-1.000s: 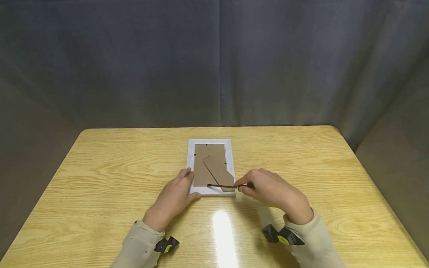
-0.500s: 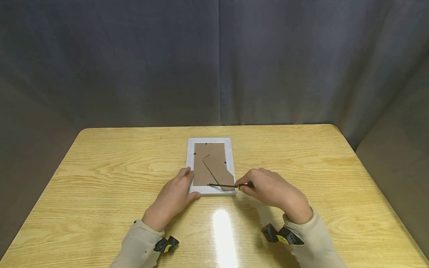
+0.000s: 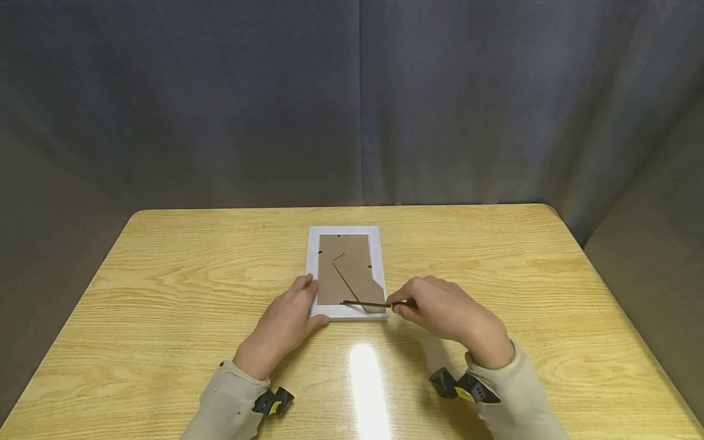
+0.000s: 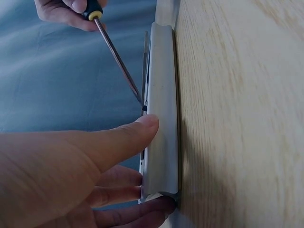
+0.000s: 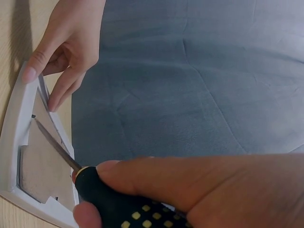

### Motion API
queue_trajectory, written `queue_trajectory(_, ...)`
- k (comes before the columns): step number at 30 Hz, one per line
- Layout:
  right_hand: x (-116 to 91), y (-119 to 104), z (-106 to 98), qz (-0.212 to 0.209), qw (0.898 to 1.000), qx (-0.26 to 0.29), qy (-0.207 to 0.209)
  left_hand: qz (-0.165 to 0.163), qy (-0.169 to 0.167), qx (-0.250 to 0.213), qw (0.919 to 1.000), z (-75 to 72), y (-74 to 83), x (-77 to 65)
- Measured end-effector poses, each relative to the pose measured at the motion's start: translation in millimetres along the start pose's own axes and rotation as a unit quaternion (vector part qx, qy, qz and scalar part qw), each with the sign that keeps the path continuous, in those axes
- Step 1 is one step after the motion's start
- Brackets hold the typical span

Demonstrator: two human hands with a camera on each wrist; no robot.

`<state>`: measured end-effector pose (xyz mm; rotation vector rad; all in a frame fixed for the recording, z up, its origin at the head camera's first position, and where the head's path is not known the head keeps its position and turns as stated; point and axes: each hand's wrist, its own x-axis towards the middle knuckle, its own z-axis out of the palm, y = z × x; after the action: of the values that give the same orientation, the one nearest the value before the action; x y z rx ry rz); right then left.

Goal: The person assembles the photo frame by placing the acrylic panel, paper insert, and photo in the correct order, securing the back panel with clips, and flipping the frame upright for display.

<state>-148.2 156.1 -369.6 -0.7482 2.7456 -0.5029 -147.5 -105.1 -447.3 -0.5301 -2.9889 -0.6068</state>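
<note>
A white picture frame [image 3: 376,250] lies face down on the table, its brown backing board [image 3: 330,281] upward. Small black tabs [image 3: 370,266] sit around the inner edge. The brown stand flap [image 3: 374,296] reaches over the near right corner. My left hand [image 3: 286,321] grips the near left corner, thumb on the near edge and fingers along the left side. In my right hand [image 3: 445,308] is a screwdriver [image 3: 368,304]; its dark green handle [image 5: 118,204] has yellow dots. The screwdriver's tip is at the near-edge black tab [image 4: 144,108]; whether it is under the tab I cannot tell.
The wooden table [image 3: 165,275] extends on both sides of the frame. Behind its far edge hangs a grey curtain [image 3: 247,110]. A bright light reflection [image 3: 368,385] falls on the tabletop between the forearms.
The screwdriver's shaft has tilted very slightly at the near edge of the backing. Both hands and the picture frame stay in nearly the same place.
</note>
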Motion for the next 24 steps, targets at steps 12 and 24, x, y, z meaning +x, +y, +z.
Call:
queue_trajectory(12,-0.9,-1.9,1.4,-0.016,1.000,0.003,0.001,0.002,0.001,0.000,1.0000,0.1,0.2,0.3)
queue_trajectory(24,0.4,-0.8,3.1,-0.022,1.000,-0.001,-0.007,-0.006,-0.004,-0.004,1.0000,-0.8,1.5,0.0)
